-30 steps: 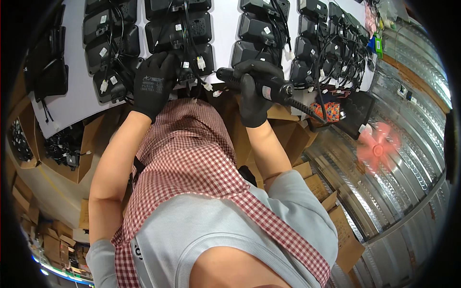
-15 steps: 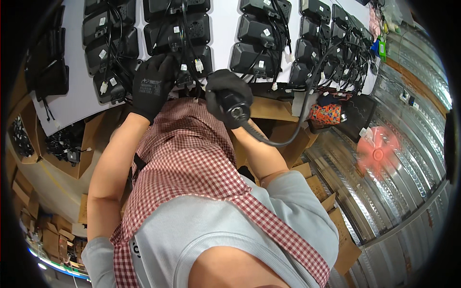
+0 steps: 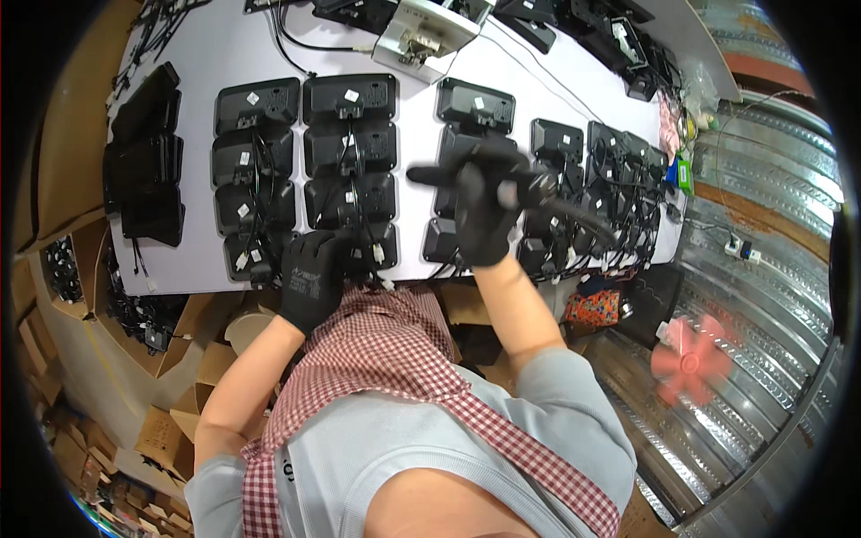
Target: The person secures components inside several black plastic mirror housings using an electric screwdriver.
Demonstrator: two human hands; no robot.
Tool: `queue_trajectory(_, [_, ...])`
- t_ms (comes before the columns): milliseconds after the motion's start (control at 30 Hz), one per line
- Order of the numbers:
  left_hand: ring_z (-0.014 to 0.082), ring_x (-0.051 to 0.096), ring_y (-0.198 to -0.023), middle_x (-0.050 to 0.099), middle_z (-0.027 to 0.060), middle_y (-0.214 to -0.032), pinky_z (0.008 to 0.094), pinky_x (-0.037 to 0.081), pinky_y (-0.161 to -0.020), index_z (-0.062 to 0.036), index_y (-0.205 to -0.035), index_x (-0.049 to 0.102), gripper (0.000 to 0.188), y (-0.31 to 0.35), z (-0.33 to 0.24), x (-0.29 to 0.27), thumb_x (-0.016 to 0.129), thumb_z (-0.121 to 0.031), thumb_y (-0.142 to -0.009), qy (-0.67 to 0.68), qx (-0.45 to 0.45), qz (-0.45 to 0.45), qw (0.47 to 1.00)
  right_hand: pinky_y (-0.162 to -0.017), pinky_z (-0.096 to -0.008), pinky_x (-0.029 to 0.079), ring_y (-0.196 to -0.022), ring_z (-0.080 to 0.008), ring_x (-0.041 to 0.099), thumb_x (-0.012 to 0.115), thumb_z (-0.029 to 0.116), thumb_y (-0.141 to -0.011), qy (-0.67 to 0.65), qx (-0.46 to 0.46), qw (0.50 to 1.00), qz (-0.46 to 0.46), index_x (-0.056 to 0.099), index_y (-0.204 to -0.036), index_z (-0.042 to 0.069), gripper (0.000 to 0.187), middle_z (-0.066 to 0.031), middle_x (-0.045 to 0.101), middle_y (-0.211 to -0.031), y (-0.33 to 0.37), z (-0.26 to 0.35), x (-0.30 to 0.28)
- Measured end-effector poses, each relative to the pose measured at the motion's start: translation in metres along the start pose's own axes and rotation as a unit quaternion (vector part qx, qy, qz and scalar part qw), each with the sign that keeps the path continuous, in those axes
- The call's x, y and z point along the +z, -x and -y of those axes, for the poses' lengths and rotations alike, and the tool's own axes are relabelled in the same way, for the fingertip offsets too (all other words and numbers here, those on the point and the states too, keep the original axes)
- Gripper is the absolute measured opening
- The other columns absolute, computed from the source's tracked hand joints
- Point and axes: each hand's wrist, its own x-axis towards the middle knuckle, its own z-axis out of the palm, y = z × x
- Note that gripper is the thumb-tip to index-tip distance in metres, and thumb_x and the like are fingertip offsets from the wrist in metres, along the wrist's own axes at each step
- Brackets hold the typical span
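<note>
At the table's near edge, my left hand (image 3: 314, 278), in a black glove, has its fingers curled over the left end of a black device housing (image 3: 381, 252). The glove hides that end, and a cable with a white plug lies on the housing. My right hand (image 3: 487, 211), also gloved and smeared by motion, is raised above the third column of housings. It is closed round a black corded electric screwdriver (image 3: 538, 191), whose cord trails to the right. A dark narrow shape sticks out left of this hand; I cannot tell whether it is a finger or the tool's tip.
Several black housings (image 3: 350, 97) with cables stand in columns on the white table (image 3: 414, 134). Flat black panels (image 3: 143, 161) are stacked at left. A metal fixture (image 3: 430, 36) stands at the back. Cardboard boxes (image 3: 166, 439) and a red fan (image 3: 689, 362) are below the table.
My right hand has moved away from my body and to the right with the screwdriver. My left hand stays by the near housing. The view has shifted, showing more of the table's back.
</note>
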Motion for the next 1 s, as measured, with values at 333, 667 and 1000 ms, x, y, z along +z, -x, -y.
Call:
queue_trajectory(333, [0.0391,0.050,-0.127,0.054,0.0182,-0.136,0.0489,0.040,-0.108,-0.0082,-0.136,0.055,0.056,-0.175,0.049,0.031,0.071,-0.025,-0.085,0.022,0.008,-0.179,0.984,-0.080,-0.0293,0.056,-0.086,-0.0153,0.068,0.075,-0.003,-0.081,0.179,-0.300,0.936,-0.033,0.060,-0.110,0.002,0.033,-0.0088,0.071,-0.096,-0.168,-0.060,0.012])
queue_trajectory(667, [0.0351,0.040,-0.138,0.048,0.0158,-0.145,0.0478,0.026,-0.120,-0.0076,-0.138,0.051,0.057,-0.190,0.079,0.057,0.064,-0.031,-0.087,0.003,-0.024,-0.147,0.989,-0.079,-0.0352,0.059,-0.085,-0.0218,0.069,0.065,0.007,-0.090,0.222,-0.187,0.957,0.008,0.055,-0.116,0.004,0.028,-0.0107,0.066,-0.099,-0.152,-0.074,0.035])
queue_trajectory(1000, [0.0364,0.045,-0.134,0.054,0.0205,-0.137,0.0486,0.028,-0.116,-0.0029,-0.126,0.058,0.046,-0.193,0.073,0.054,0.056,-0.025,-0.086,0.055,-0.028,-0.190,0.980,-0.073,-0.0354,0.061,-0.077,-0.0221,0.070,0.071,-0.005,-0.079,0.110,-0.153,0.982,0.036,0.061,-0.106,0.000,0.029,-0.0132,0.069,-0.091,-0.157,-0.157,0.104])
